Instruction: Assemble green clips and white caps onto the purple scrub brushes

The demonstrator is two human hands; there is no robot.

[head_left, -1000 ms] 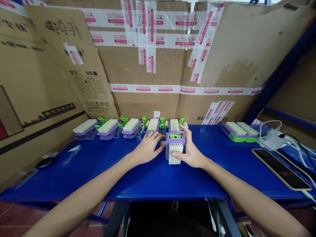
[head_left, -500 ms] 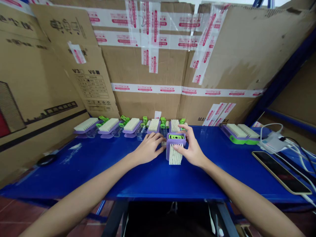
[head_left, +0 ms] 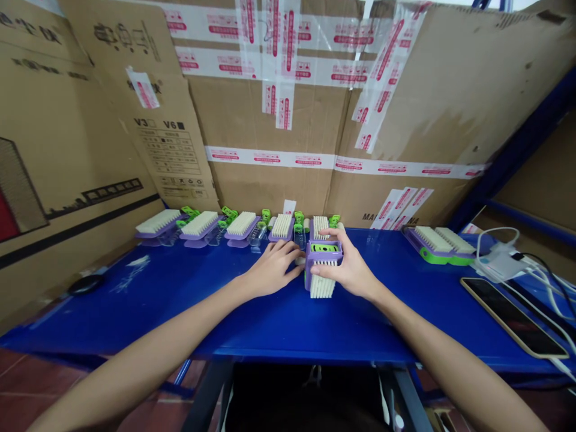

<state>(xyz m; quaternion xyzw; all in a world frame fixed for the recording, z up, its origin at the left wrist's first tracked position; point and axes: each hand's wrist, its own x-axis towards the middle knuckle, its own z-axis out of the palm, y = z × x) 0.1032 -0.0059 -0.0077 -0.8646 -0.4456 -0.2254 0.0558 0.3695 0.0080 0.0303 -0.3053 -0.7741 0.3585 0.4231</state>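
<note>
A purple brush with cream bristles and a green insert on its end stands on edge on the blue table. My right hand grips it from the right, thumb on the bristle side and fingers over the top. My left hand is at its left, fingers bent, with the thumb and fingertips at a small pale piece beside the brush. Whether those fingertips pinch this piece is too small to tell. Behind the hands, another purple brush lies bristles up.
Several similar brushes with clear and green parts line the table's back. At right are a purple-green double brush, a white charger with cables and a phone. A black disc lies left. Cardboard walls the back.
Both hands stay almost in place. The brush in my right hand is turned slightly, and its thumb sits a little further left on the bristles. The view has shifted slightly.
</note>
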